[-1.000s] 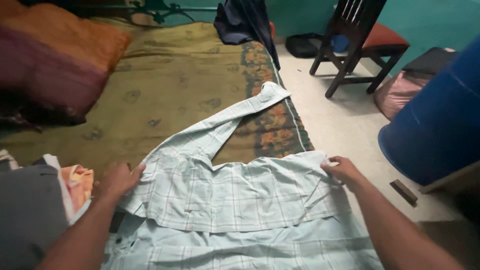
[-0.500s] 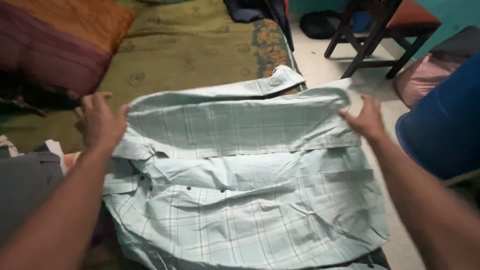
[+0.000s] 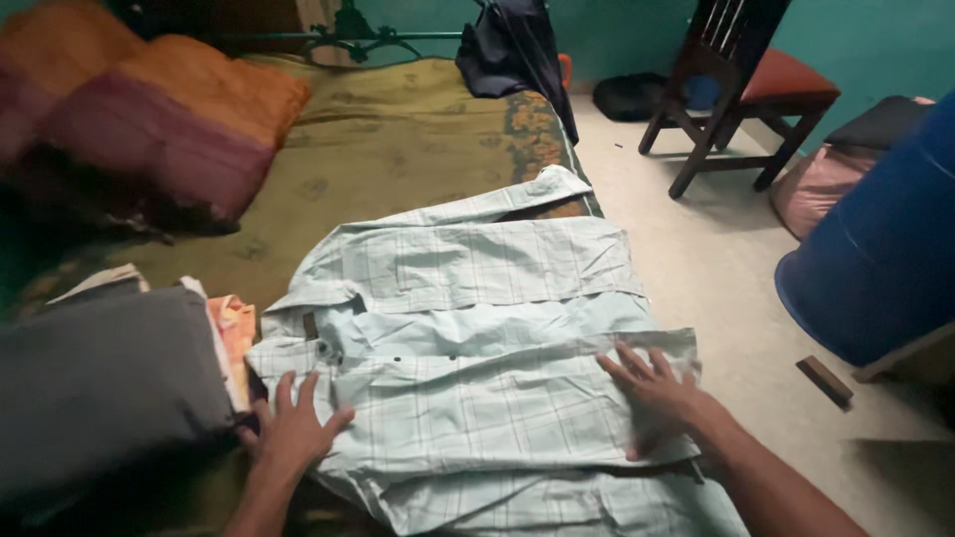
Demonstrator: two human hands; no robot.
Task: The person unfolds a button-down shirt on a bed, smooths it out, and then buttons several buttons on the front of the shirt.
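Observation:
A pale green checked shirt (image 3: pixel 477 328) lies spread and partly folded on the bed, its sleeve (image 3: pixel 517 204) stretching toward the bed's far right edge. My left hand (image 3: pixel 293 428) lies flat, fingers spread, on the shirt's near left corner by the collar. My right hand (image 3: pixel 657 393) presses flat on the shirt's right side near the bed edge. Neither hand grips the cloth.
An olive patterned bedcover (image 3: pixel 388 139) covers the bed. Folded clothes, grey on top (image 3: pixel 99 383), sit at the left. Orange and maroon pillows (image 3: pixel 169 119) lie at the back left. A wooden chair (image 3: pixel 736 89), a blue barrel (image 3: pixel 885 249) and dark clothing (image 3: pixel 512 50) stand around.
Both hands let go of the shirt's far edge after folding it over, then came back toward me and now rest flat on the near part of the shirt.

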